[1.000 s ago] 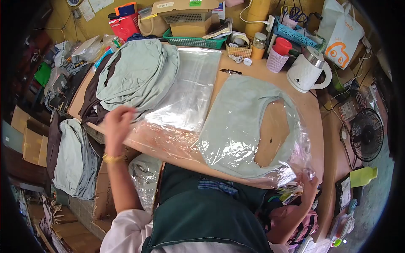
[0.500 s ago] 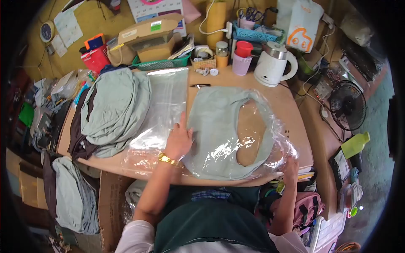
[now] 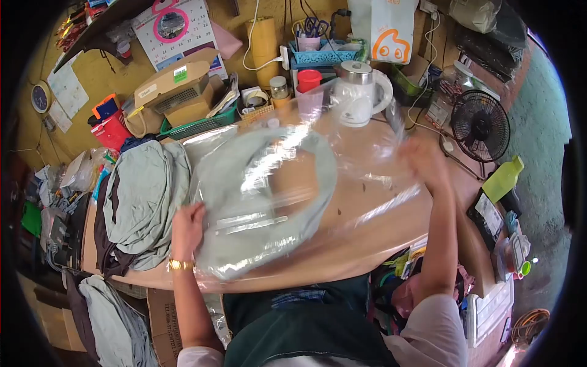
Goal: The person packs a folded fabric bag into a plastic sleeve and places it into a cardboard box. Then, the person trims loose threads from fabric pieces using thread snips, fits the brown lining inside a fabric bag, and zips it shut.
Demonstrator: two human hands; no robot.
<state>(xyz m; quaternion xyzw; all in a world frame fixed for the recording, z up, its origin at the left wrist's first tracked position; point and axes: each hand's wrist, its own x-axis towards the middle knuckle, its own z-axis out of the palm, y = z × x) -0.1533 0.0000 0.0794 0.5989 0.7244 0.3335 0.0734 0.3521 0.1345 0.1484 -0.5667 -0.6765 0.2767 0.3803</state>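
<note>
A clear plastic bag (image 3: 386,205) stretches across the table, its right end lifted and blurred. Inside its left part lies a pale grey-green cloth piece (image 3: 260,254) with a large oval opening. At the bag's left edge, my left hand (image 3: 187,231) is closed on the plastic beside the cloth. My right hand (image 3: 423,160), smeared by motion, is raised at the far right end and grips the bag there. Another clear plastic bag (image 3: 211,136) lies partly hidden beneath, towards the back left. Left of my left hand is a pile of grey-green cloth (image 3: 143,211) with dark brown parts.
A white kettle (image 3: 358,101), a lilac cup (image 3: 310,103) and a green basket (image 3: 199,124) line the table's back. A black fan (image 3: 481,125) stands at the right. More cloth (image 3: 113,315) hangs below the left table edge.
The filled bag has moved left, and its right end has risen. My left hand went from a pointing pose to gripping the bag's left edge. My right hand moved up and away.
</note>
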